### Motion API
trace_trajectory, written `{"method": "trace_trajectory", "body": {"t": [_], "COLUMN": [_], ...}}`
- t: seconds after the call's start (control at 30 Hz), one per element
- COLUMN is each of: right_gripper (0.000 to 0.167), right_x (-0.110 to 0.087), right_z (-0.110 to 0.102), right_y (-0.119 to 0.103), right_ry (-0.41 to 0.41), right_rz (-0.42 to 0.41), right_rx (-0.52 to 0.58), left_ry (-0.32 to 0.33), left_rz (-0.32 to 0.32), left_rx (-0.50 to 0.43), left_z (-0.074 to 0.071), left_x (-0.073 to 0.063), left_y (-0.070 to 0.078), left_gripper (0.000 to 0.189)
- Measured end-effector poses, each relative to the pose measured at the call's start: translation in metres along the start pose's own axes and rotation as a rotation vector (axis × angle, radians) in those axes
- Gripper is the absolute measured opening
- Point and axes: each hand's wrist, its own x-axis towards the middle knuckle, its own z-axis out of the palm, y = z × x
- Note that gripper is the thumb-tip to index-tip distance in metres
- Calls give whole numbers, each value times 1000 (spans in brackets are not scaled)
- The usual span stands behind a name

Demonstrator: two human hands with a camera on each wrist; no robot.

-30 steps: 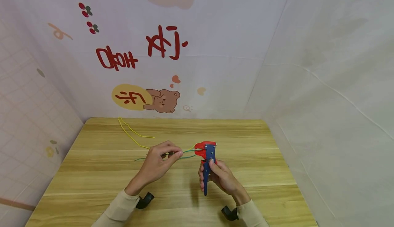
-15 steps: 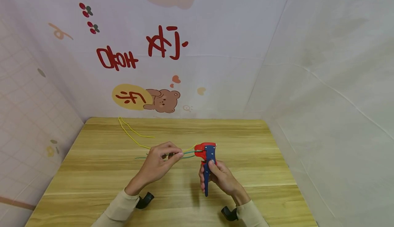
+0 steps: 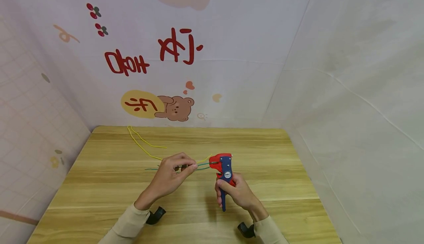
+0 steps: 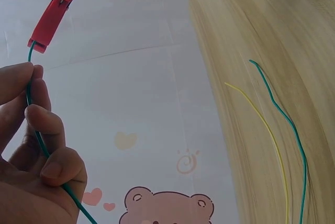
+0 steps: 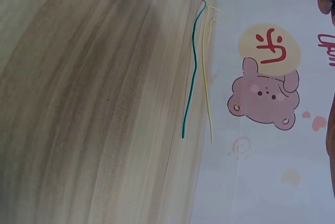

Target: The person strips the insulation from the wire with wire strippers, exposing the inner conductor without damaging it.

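Note:
My left hand pinches a green wire between thumb and fingers; the wire runs on across the palm. In my right hand is a wire stripper with a red head and blue body, gripped by its handles and held upright over the table. The wire's end reaches into the stripper's red nose, a short stretch showing between fingertips and tool. Several fingers of the right hand are hidden behind the handles. The right thumb lies on the blue handle, below a round label.
On the wooden table, a second green wire lies beside a yellow wire. The yellow one loops toward the back left edge. Printed white sheeting stands behind the table and along both sides.
My right thumb has slid down from the stripper's pivot to its handle, uncovering the round label. The handle's lower end has shifted slightly right. My left hand has barely moved.

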Motion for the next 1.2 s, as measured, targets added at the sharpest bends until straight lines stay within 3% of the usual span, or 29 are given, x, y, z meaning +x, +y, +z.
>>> {"method": "trace_trajectory", "body": {"t": [0.2, 0.63, 1.2], "right_gripper": [22, 34, 36], "right_x": [0, 2, 4], "right_z": [3, 5, 7], "right_y": [-1, 2, 4], "right_ry": [31, 17, 34], "right_rz": [12, 7, 0], "right_rx": [-47, -48, -71], "left_ry": [3, 8, 5], "left_rz": [5, 7, -5], "left_rx": [16, 16, 20], "left_z": [0, 0, -1], "left_x": [0, -1, 0], "left_y": [1, -2, -1], "left_gripper": [12, 12, 12]}}
